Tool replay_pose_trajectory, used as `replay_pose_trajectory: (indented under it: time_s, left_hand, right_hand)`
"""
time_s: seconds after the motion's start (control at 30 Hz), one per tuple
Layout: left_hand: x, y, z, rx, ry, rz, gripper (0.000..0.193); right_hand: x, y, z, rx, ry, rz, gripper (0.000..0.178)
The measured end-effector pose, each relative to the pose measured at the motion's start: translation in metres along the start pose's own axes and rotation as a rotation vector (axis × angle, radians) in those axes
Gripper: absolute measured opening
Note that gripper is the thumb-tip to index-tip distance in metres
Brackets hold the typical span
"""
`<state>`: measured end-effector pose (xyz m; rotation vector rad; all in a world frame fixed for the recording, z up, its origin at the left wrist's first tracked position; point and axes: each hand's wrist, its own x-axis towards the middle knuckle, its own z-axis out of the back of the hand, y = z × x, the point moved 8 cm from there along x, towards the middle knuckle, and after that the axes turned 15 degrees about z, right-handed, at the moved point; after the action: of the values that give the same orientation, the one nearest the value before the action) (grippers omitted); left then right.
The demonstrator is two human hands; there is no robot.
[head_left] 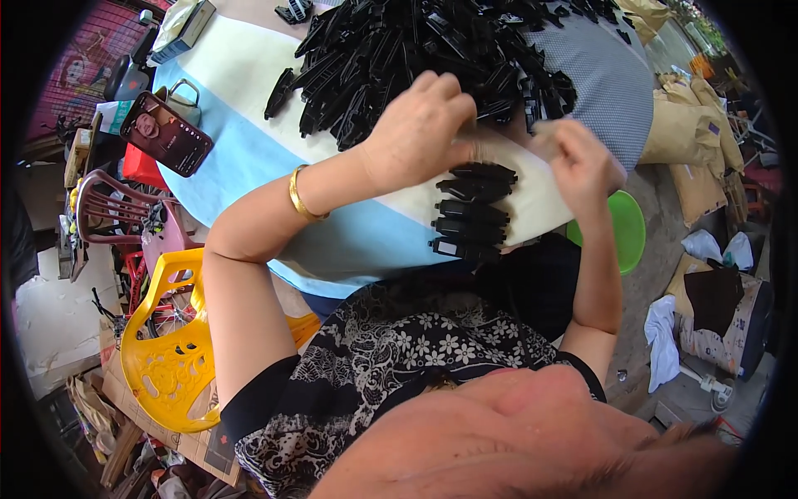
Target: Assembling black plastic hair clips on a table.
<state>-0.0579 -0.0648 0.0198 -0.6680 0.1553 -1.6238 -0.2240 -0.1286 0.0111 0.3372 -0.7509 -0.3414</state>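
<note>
My left hand (pixel 428 125), with a gold bangle (pixel 306 195) on its wrist, is raised over the near edge of a heap of black plastic parts (pixel 391 62). Its fingers are curled, and whatever they hold is hidden. Across from it, my right hand (pixel 578 162) is also curled, its fingertips smeared by motion; nothing nameable shows in it. Beneath and between the hands, several long black plastic parts (pixel 471 209) lie side by side in a column along the table's near edge. The nearest of them has a pale patch on top.
A phone (pixel 166 133) stands tilted beside a metal mug (pixel 184 98) at the table's left. A yellow plastic chair (pixel 170 349) is at my left, and a green basin (pixel 623 233) sits below the table's right edge. Brown sacks (pixel 682 133) are piled farther right.
</note>
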Motion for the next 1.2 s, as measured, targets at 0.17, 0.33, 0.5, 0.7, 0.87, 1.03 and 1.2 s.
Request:
replay_pose_trajectory:
  time_s: [0.17,0.33,0.5,0.7,0.87,1.03,1.2]
  left_hand:
    - [0.009,0.000,-0.019,0.282,-0.084,0.002,0.035]
    - [0.001,-0.005,-0.015,0.165,-0.075,-0.032,0.038]
    - [-0.009,-0.017,-0.021,-0.061,0.077,-0.159,0.036]
    - [-0.018,-0.012,-0.035,-0.247,0.382,-0.026,0.028]
    - [-0.020,-0.008,-0.037,-0.287,0.359,0.051,0.025]
    - [-0.022,-0.005,-0.032,-0.249,0.299,0.056,0.026]
    - [-0.021,-0.002,-0.033,-0.226,0.297,0.086,0.024]
  right_hand:
    - [0.007,-0.039,0.008,-0.407,0.103,-0.037,0.033]
    - [0.013,-0.039,0.009,-0.381,0.085,-0.066,0.030]
    - [0.016,-0.023,0.015,-0.463,0.047,0.066,0.029]
    - [-0.009,-0.025,0.010,0.260,-0.117,-0.179,0.021]
    - [-0.021,-0.020,-0.008,0.184,0.168,-0.286,0.016]
    - [-0.015,-0.002,0.001,0.042,0.228,-0.258,0.021]
    - [-0.011,0.013,-0.001,-0.031,0.277,-0.139,0.019]
